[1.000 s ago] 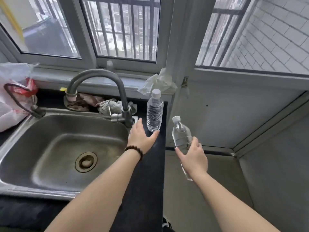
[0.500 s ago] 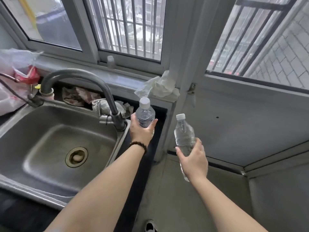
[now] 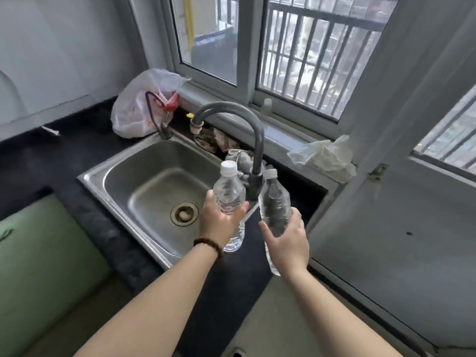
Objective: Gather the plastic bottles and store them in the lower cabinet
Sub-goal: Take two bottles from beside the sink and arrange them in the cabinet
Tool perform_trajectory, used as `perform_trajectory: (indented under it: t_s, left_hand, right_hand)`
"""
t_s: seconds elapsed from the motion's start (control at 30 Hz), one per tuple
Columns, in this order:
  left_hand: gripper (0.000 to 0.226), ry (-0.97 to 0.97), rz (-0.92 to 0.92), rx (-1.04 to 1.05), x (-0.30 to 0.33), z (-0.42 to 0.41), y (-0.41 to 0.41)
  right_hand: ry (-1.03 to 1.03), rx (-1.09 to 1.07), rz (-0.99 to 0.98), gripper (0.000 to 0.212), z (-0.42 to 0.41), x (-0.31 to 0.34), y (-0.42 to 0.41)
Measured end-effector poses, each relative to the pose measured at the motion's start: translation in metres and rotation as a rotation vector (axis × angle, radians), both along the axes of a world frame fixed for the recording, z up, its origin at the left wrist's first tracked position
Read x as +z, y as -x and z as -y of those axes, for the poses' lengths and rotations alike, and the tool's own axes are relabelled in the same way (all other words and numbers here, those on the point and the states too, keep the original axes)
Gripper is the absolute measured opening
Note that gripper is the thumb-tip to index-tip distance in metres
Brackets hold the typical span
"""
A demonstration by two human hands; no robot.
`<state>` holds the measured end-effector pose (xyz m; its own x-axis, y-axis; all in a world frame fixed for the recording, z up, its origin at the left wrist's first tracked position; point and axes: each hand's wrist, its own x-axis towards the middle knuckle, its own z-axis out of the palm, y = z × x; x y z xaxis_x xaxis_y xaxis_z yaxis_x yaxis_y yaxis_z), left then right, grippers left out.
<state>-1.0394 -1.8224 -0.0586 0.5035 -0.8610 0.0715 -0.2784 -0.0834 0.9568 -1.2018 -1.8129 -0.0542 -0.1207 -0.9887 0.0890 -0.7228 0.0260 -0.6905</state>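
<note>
left hand (image 3: 219, 222) grasps one clear capped bottle (image 3: 229, 194) upright over the sink (image 3: 144, 181) edge; right hand (image 3: 287, 240) grasps the second bottle (image 3: 274, 204) just beside it, apart. judgement: both carried upright for the lower cabinet, not in view. versus half a second ago, the left bottle is lifted off the counter (image 3: 51, 155) and the bottles sit closer.

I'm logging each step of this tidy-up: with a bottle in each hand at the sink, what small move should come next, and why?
Probably lower both bottles toward the cabinet below the counter. The left hand grips one capped bottle and the right hand grips the other, both lifted clear of the counter. No cabinet shows in this view, so its door may need opening first.
</note>
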Motion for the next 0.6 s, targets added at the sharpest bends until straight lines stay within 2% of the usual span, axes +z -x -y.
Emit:
perform_trajectory:
  t_s: [0.13, 0.27, 0.33, 0.5, 0.6]
  left_hand:
    - [0.045, 0.033, -0.011, 0.122, 0.010, -0.051, -0.061]
    - [0.049, 0.031, -0.002, 0.273, 0.015, -0.129, -0.129]
    - [0.048, 0.049, 0.013, 0.367, 0.016, -0.182, -0.162]
    - [0.047, 0.077, -0.113, 0.568, 0.011, -0.344, -0.228]
    - [0.050, 0.059, -0.091, 0.726, 0.010, -0.452, -0.257]
  right_hand:
    - [0.026, 0.170, 0.013, 0.078, -0.025, 0.012, -0.068]
    - [0.042, 0.329, 0.018, 0.076, -0.076, 0.018, -0.136]
    - [0.050, 0.422, 0.028, 0.076, -0.112, 0.019, -0.170]
    - [0.055, 0.642, 0.053, 0.070, -0.231, 0.018, -0.259]
    - [0.011, 0.769, 0.062, 0.071, -0.319, 0.014, -0.314]
